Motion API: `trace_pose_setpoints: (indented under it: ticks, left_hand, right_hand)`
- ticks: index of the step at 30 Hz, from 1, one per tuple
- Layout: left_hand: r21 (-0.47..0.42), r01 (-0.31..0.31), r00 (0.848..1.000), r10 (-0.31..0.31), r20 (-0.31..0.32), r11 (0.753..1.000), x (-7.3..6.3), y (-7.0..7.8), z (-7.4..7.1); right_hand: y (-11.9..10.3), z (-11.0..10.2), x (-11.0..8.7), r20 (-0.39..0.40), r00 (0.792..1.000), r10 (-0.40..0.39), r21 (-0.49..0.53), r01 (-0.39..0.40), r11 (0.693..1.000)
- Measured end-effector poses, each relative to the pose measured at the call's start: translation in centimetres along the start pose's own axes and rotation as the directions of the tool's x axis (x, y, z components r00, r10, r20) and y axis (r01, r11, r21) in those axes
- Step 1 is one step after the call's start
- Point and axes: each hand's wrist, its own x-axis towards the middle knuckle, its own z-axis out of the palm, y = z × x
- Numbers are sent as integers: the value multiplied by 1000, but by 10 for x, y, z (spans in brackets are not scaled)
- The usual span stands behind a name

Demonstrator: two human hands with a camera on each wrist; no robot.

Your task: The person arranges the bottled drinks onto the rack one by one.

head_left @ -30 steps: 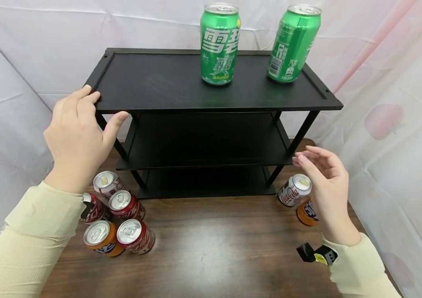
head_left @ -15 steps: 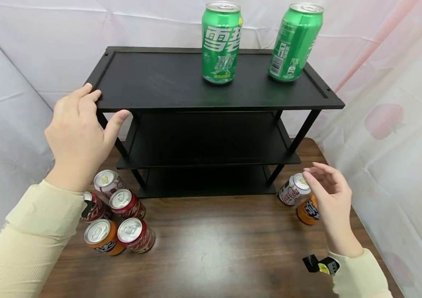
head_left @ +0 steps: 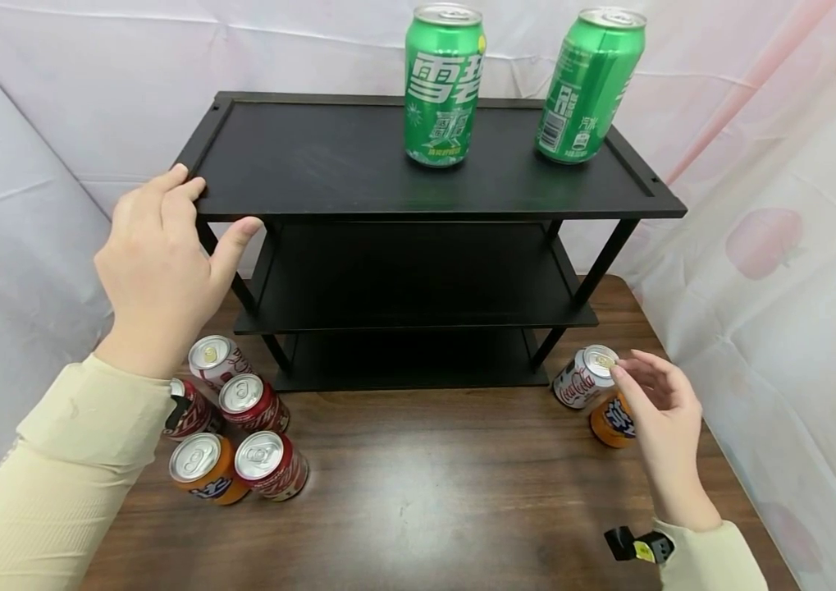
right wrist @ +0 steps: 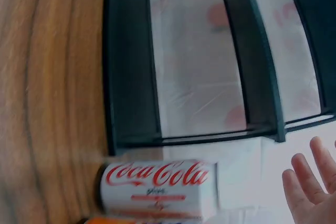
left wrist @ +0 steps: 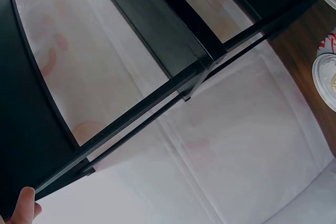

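Note:
My left hand (head_left: 162, 263) rests on the left front corner of the black three-tier rack (head_left: 299, 164), fingers over the top board's edge and thumb held out. In the left wrist view only a bit of that hand's fingers (left wrist: 23, 208) shows against the rack. Low at the right, my right hand (head_left: 660, 419) hovers by a silver Coca-Cola can (head_left: 576, 384) and an orange soda can (head_left: 612, 423), which it partly covers. Its fingers are loosely bent and hold nothing; in the right wrist view they stand apart from the silver can.
Two green soda cans (head_left: 444, 98) stand on the rack's top board toward the right. Left of the rack, several cans cluster on the wooden table (head_left: 418, 492), among them red cans (head_left: 271, 465), an orange can (head_left: 211, 469) and a silver one (head_left: 218, 361). White curtains (head_left: 772, 345) hang around.
My right hand has come down from beside the middle shelf toward the silver and orange cans. My left hand keeps its place on the rack's corner.

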Motion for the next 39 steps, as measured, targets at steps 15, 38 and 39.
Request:
trace_pose_setpoints:
  ticks: [15, 38, 39]
  left_hand:
    - [1, 0, 1000, 0, -2, 1000, 0, 0, 1]
    - [1, 2, 1000, -2, 1, 1000, -1, 0, 0]
    - [1, 3, 1000, -3, 2, 1000, -1, 0, 0]
  right_hand:
    - [44, -18, -3, -53, 998, 36, -273, -49, 961]
    - [92, -32, 7, 102, 994, 44, -483, 11, 876]
    - [93, -32, 8, 112, 992, 60, -490, 2, 872]
